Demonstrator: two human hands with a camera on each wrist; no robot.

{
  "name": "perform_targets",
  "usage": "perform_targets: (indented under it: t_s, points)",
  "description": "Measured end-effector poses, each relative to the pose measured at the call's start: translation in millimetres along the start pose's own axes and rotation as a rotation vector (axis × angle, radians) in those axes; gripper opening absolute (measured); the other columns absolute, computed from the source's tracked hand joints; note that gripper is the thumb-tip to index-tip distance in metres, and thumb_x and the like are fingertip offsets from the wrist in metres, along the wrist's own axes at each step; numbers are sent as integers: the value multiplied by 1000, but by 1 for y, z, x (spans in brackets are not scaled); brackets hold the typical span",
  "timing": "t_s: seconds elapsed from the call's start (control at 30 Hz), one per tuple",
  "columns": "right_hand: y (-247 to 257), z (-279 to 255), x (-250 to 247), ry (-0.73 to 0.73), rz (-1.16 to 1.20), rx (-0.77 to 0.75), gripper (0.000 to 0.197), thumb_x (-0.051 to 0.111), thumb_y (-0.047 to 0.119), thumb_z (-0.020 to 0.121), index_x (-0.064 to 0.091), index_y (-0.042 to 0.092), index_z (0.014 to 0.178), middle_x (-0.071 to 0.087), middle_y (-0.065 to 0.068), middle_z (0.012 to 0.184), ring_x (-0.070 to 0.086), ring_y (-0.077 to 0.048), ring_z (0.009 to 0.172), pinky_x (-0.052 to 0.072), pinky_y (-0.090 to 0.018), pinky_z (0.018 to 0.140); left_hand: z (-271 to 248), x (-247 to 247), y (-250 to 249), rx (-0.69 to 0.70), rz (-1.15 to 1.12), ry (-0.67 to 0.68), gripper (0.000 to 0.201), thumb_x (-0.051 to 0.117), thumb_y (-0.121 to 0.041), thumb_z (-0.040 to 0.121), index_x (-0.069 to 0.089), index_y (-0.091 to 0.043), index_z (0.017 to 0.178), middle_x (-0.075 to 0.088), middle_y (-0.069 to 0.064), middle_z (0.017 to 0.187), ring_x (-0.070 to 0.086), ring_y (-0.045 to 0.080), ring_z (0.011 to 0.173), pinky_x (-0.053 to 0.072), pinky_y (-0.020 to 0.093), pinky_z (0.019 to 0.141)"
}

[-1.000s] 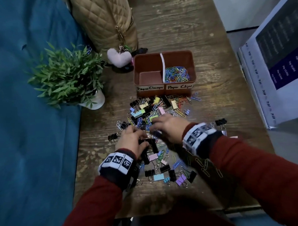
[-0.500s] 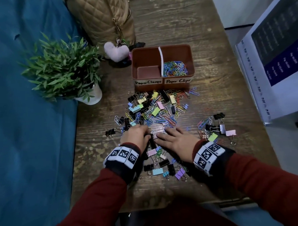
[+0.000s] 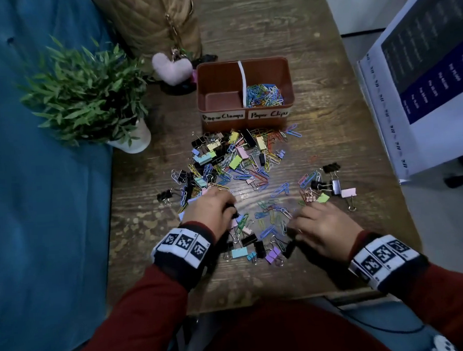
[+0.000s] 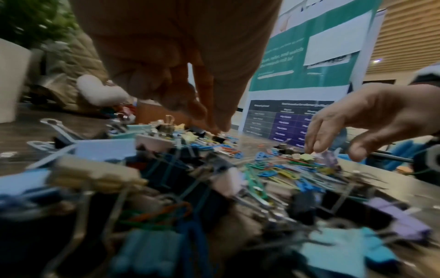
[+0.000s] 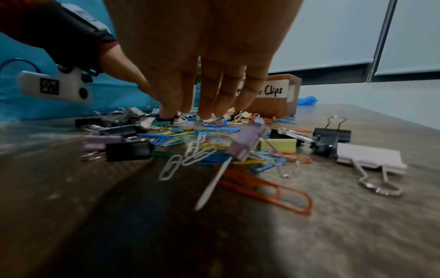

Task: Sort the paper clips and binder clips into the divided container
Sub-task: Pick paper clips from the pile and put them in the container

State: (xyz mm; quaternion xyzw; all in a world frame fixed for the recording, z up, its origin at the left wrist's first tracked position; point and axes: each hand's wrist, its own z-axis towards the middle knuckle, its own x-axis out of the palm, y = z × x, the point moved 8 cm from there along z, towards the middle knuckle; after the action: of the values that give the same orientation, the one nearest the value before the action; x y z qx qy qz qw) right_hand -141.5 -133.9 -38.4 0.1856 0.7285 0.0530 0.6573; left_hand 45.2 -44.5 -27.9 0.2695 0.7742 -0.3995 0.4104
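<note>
A brown divided container [image 3: 223,125] stands at the far side of a wooden table. Its left part, labelled Paper Clamps, holds nothing I can see; the right part holds coloured paper clips [image 3: 265,94]. A mixed pile of binder clips and paper clips [image 3: 232,159] lies in front of it. My left hand [image 3: 213,213] rests on the pile's near left side, fingers bent down onto the clips [image 4: 209,120]. My right hand [image 3: 317,224] is spread palm down to the right, fingertips touching loose paper clips [image 5: 202,112]. Neither hand grips anything.
A potted plant [image 3: 89,94] stands at the table's left edge beside a blue cloth [image 3: 39,183]. A quilted tan bag [image 3: 152,19] with a pink fluffy heart [image 3: 172,67] sits behind the container. A printed poster board [image 3: 420,87] leans at the right.
My hands were together over the pile's near part. They have drawn apart, the right one sweeping right and toward me, spreading the clips between them.
</note>
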Motion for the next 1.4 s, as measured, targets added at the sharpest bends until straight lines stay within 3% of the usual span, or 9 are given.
perform_targets:
  t_s: [0.2,0.4,0.67,0.83,0.93,1.03,1.13,1.27,1.4]
  points:
    - [37,-4,27,101,-70,-82,28,48,51,74,61,29,86,60,7,86,57,-17,77,44,-29,65,-19,54,-40,206,197,224,44,60,-53,82,53,-33,121,51,-6,118,50,16,107,43,34,95]
    - [24,-13,37,35,6,-19,6,62,20,74,60,21,80,59,0,85,56,-21,72,49,-29,58,-32,71,-37,293,250,263,33,51,-36,92,54,-30,124,46,-3,126,41,19,119,32,35,102]
    - [-1,-37,8,-116,238,134,35,49,17,74,61,15,107,59,-6,99,55,-26,88,46,-33,84,-28,54,-25,232,220,222,28,44,-35,91,62,-29,113,54,-8,115,46,15,109,35,33,96]
    - [-21,-47,4,-213,331,298,32,48,26,80,63,16,107,66,-2,99,53,-19,94,37,-21,88,-17,58,-53,251,168,190,27,46,-37,92,60,-26,112,56,-5,109,51,16,108,38,32,95]
    - [-30,-46,4,-276,504,376,32,46,7,82,65,14,107,67,-1,105,56,-9,99,34,-7,92,-7,67,-65,218,138,204,33,55,-38,88,55,-22,117,50,0,116,51,21,111,42,33,91]
    - [-35,-44,2,-324,551,420,40,49,-11,77,66,12,106,67,-2,104,56,-5,98,31,1,91,3,75,-66,129,106,256,63,70,-40,79,40,-23,132,40,2,127,51,24,112,48,39,92]
    - [-45,-49,-5,-396,545,455,31,49,0,82,65,14,105,67,0,102,57,-5,94,35,-2,87,10,76,-65,79,117,275,74,78,-35,73,36,-22,133,37,4,127,53,28,109,49,41,89]
    - [-74,-78,-12,-482,469,605,24,55,-2,86,63,15,102,67,1,101,57,-10,93,37,-13,82,22,78,-65,65,79,274,59,73,-24,77,43,-19,128,43,8,125,57,32,107,48,42,90]
    - [-89,-96,1,-330,323,691,26,62,4,82,62,16,104,62,-5,104,56,-27,97,41,-29,85,33,72,-67,67,45,238,39,65,-18,84,53,-17,121,51,8,122,56,30,108,46,39,93]
